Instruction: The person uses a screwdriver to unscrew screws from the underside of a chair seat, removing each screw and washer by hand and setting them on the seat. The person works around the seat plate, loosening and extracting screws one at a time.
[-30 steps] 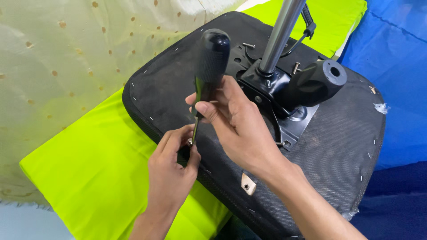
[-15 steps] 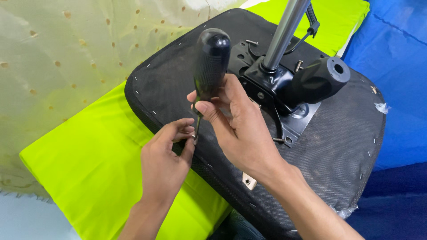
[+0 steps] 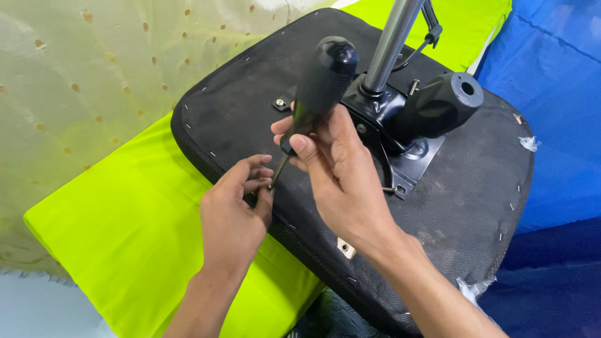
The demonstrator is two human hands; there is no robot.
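A yellow-green cushion (image 3: 125,231) lies furthest left, beneath the left hand (image 3: 233,216). That hand's fingers are pinched together around the thin metal shaft of a screwdriver (image 3: 313,94), low near its tip, against the black underside of an upturned chair seat (image 3: 250,106). Just right and above, the right hand (image 3: 341,181) is clamped around the lower part of the screwdriver's black handle, which tilts up beyond the grip. Right of both hands sit the black metal bracket (image 3: 413,150) and silver pole (image 3: 391,44).
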